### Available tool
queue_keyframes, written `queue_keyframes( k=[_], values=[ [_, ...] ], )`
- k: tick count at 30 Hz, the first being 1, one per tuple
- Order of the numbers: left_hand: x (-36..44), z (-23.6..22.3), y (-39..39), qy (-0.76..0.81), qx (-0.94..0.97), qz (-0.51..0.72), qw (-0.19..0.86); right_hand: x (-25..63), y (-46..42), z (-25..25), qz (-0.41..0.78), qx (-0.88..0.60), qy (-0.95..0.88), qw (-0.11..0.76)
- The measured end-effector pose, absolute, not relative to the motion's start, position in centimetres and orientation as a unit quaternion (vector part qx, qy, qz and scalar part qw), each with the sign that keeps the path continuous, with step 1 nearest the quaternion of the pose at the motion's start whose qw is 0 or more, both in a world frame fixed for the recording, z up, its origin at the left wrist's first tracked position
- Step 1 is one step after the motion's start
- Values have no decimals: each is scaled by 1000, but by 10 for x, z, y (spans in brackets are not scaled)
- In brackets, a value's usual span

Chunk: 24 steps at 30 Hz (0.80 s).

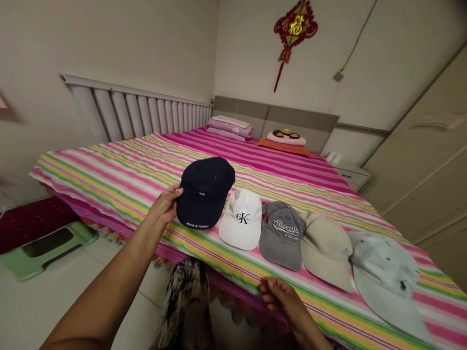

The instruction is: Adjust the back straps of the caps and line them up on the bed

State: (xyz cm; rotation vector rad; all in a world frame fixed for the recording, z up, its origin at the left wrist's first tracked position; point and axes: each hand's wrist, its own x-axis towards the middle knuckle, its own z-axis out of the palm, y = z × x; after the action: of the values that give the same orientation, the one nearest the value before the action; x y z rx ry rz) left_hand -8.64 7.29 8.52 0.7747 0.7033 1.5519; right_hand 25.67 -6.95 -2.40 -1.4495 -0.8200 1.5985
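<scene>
Five baseball caps lie in a row across a striped bedspread (109, 194). My left hand (164, 206) grips the left side of the navy cap (206, 192), the nearest cap to it. Beside that cap come a white cap with black CK letters (241, 218), a grey "Always" cap (280, 236), a beige cap (326, 250) and a pale blue cap (385, 277). My right hand (280, 301) hangs at the bed's near edge below the grey cap, its fingers curled and not touching any cap.
Folded bedding (229, 129) and a small pillow (285, 137) lie at the headboard (273, 116). A white radiator (134, 109) runs along the left wall. A green stool (47, 250) stands on the floor at left, and a patterned cloth (186, 304) hangs below the near edge.
</scene>
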Motion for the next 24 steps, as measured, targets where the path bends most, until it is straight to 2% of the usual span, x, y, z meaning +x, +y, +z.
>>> queue_keyframes(
  k=[3, 6, 11, 19, 21, 24],
  values=[
    [-97, 79, 95, 328, 320, 670, 584, 253, -65, -27, 639, -572, -315, 407],
    [-102, 49, 107, 455, 266, 633, 567, 251, -61, -32, 643, -574, -305, 406],
    [-103, 2, 114, 556, 229, 623, 500, 246, -53, -27, 653, -557, -291, 422],
    [-83, 25, 108, 577, 309, 653, 382, 200, -15, -7, 674, -490, -136, 536],
    [-58, 25, 91, 553, 348, 643, 400, 190, 0, -7, 672, -487, -110, 547],
    [-15, 11, 62, 515, 394, 579, 495, 184, 20, -5, 672, -482, -91, 555]
  ],
)
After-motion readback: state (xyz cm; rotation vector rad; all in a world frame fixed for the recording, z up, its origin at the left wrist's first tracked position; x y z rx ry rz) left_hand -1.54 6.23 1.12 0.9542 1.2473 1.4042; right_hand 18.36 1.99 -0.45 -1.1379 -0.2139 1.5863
